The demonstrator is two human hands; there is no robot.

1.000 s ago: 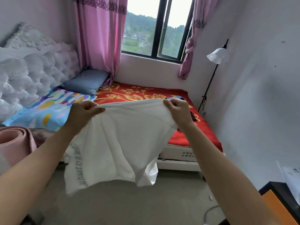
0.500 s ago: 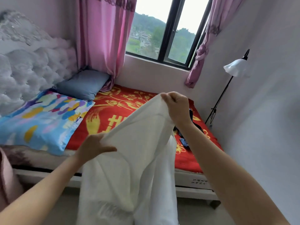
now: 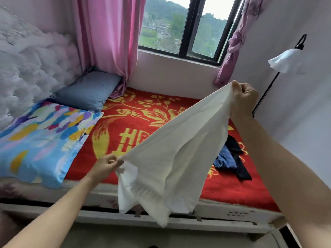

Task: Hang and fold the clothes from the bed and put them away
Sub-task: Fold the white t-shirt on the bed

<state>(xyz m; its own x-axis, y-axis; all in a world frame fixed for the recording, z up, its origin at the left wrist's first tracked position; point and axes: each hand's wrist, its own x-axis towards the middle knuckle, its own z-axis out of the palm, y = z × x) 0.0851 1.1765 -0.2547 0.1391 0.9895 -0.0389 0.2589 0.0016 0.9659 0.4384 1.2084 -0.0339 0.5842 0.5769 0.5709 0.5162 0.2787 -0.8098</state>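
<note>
We see our left hand (image 3: pixel 105 167) and right hand (image 3: pixel 243 101) bare. In front of the bed (image 3: pixel 125 113), both forearms (image 3: pixel 59 217) are bare too, uncovered down to the edge of view.

The white garment (image 3: pixel 175 158) hangs in the air over the near edge of the bed (image 3: pixel 136 122), stretched on a slant. Its upper corner is bunched in the right hand (image 3: pixel 245 99) and its lower edge is pinched by the left hand (image 3: pixel 105 166). The loose remainder droops in soft folds past the bed's near side (thin cloth, faintly see-through toward the bottom). On the bed's red and gold top, toward its right side, a crumpled blue garment (image 3: pixel 224 159) lies touching a black garment (image 3: pixel 239 165), both unfolded and partly hidden behind the white one.
</note>
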